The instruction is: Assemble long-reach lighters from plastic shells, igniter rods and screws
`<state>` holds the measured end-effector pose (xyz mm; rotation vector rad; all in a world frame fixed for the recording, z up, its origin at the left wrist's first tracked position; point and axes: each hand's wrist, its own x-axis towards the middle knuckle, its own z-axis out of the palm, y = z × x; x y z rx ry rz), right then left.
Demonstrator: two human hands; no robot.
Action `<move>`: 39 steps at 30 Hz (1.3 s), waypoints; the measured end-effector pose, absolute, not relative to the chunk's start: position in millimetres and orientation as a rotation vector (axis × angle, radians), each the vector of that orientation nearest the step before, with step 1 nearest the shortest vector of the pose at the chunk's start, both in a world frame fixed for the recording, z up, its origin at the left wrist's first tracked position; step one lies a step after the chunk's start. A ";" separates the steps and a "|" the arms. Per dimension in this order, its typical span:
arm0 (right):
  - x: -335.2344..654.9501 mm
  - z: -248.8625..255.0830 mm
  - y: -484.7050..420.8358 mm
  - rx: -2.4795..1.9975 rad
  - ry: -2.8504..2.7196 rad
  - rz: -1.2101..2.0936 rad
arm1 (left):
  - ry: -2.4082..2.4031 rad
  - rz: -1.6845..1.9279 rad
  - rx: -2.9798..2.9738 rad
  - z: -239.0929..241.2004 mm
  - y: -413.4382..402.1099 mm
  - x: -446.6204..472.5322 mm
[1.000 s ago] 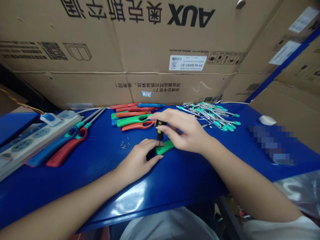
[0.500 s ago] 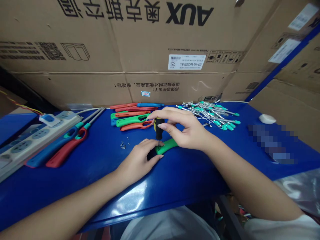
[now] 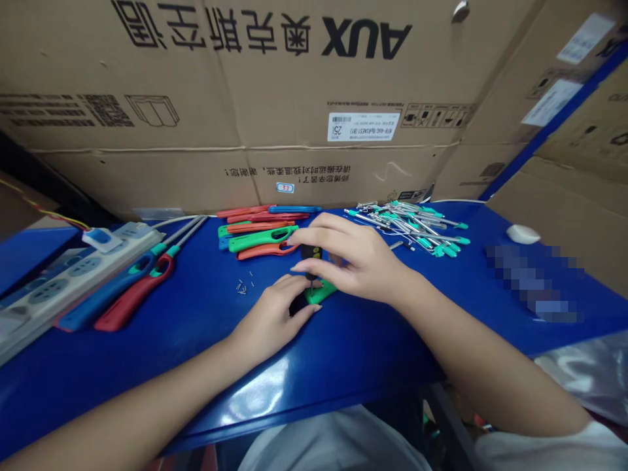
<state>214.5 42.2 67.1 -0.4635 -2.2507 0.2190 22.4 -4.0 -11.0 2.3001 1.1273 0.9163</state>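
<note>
My right hand is closed round a small black-and-yellow screwdriver held upright, its tip down on a green plastic handle piece lying on the blue table. My left hand lies over the left end of that green piece, fingers curled down on it and pinning it to the table. A few tiny screws lie loose just left of my left hand.
A stack of red, green and blue handle shells sits behind my hands. Metal rods with teal ends are piled at the right. Two assembled long lighters and a power strip lie left. Cardboard boxes wall off the back.
My right hand has turned on the screwdriver, its fingers now covering more of the handle. The green piece and my left hand stay in place.
</note>
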 end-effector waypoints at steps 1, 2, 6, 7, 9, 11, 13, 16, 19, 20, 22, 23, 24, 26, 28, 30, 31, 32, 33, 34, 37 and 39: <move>215.3 67.5 42.7 -0.460 -2.255 0.276 | 1.132 0.909 2.296 -10.8 -4.0 22.4; 216.0 67.9 43.1 -0.436 -2.248 0.353 | 1.137 0.902 2.295 -10.6 -4.1 22.4; 217.1 69.2 44.1 -0.360 -2.196 0.594 | 1.161 0.886 2.301 -10.9 -5.3 23.2; 217.0 69.5 44.0 -0.369 -2.197 0.589 | 1.166 0.887 2.302 -11.1 -5.6 23.6; 216.4 70.0 43.4 -0.380 -2.210 0.520 | 1.171 0.895 2.301 -11.4 -6.3 24.5; 215.5 70.3 42.4 -0.372 -2.227 0.443 | 1.166 0.899 2.300 -11.6 -6.6 25.2; 214.7 70.2 41.3 -0.373 -2.237 0.375 | 1.154 0.901 2.301 -11.7 -6.7 25.6; 214.3 69.7 40.0 -0.427 -2.251 0.280 | 1.138 0.911 2.301 -11.5 -6.8 25.7; 214.9 69.5 39.1 -0.485 -2.257 0.219 | 1.129 0.924 2.292 -11.0 -7.2 25.8; 214.9 69.6 38.8 -0.497 -2.258 0.205 | 1.125 0.930 2.290 -10.9 -7.3 25.9; 214.6 69.7 38.0 -0.516 -2.264 0.179 | 1.121 0.938 2.295 -10.9 -7.6 26.2; 214.2 69.7 37.6 -0.522 -2.269 0.165 | 1.121 0.943 2.300 -11.1 -7.6 26.3; 213.7 69.5 37.2 -0.528 -2.273 0.150 | 1.122 0.947 2.305 -11.4 -7.6 26.3; 212.5 69.1 36.6 -0.539 -2.277 0.122 | 1.125 0.949 2.317 -12.1 -7.4 26.4; 211.7 68.6 36.2 -0.543 -2.277 0.101 | 1.127 0.947 2.322 -12.8 -7.1 26.2; 211.5 68.1 36.0 -0.544 -2.277 0.091 | 1.125 0.943 2.320 -12.9 -7.0 26.0; 211.8 67.9 36.1 -0.547 -2.279 0.089 | 1.125 0.940 2.315 -12.7 -7.1 25.9; 212.3 67.6 36.2 -0.556 -2.282 0.090 | 1.126 0.935 2.308 -12.4 -7.2 25.8; 213.0 67.4 36.5 -0.567 -2.283 0.092 | 1.128 0.928 2.299 -11.8 -7.5 25.8; 213.7 67.1 37.0 -0.576 -2.285 0.100 | 1.132 0.918 2.291 -11.2 -7.8 25.8; 216.2 66.5 39.8 -0.551 -2.274 0.197 | 1.144 0.898 2.274 -9.7 -9.0 25.8; 217.4 66.6 42.2 -0.476 -2.245 0.310 | 1.151 0.896 2.269 -9.3 -9.7 25.8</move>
